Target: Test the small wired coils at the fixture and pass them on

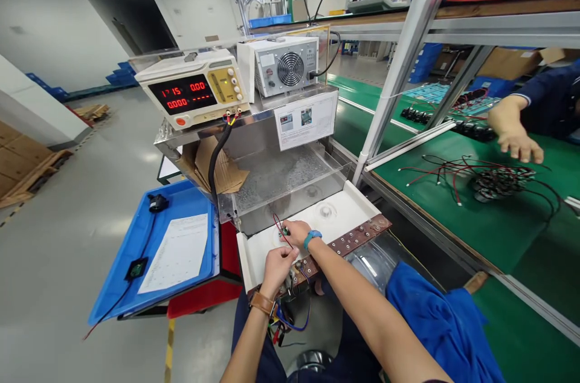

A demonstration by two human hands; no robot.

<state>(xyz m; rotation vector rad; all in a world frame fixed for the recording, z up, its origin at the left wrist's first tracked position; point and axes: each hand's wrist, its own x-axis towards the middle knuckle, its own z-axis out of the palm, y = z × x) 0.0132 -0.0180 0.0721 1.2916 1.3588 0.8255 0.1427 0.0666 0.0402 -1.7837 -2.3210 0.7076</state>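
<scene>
My left hand [280,266], with a brown watch strap on its wrist, is closed in a pinch on the end of a thin red wire [276,221]. Just beyond it, my right hand [298,232], wearing a blue wristband, grips a small green circuit board [284,231], partly hidden by the fingers. The red wire loops up near the board. Both hands are over the front of a white tray [344,205], by a brown terminal strip [348,242] with rows of metal studs. Dark and blue leads [296,327] hang below the strip.
A power supply [194,90] with red digits and a fan-backed unit [290,66] stand on the metal shelf ahead. At left, a blue tray [115,256] holds a paper sheet and a black device. Right, another person's hand [516,129] is above wired parts [498,180].
</scene>
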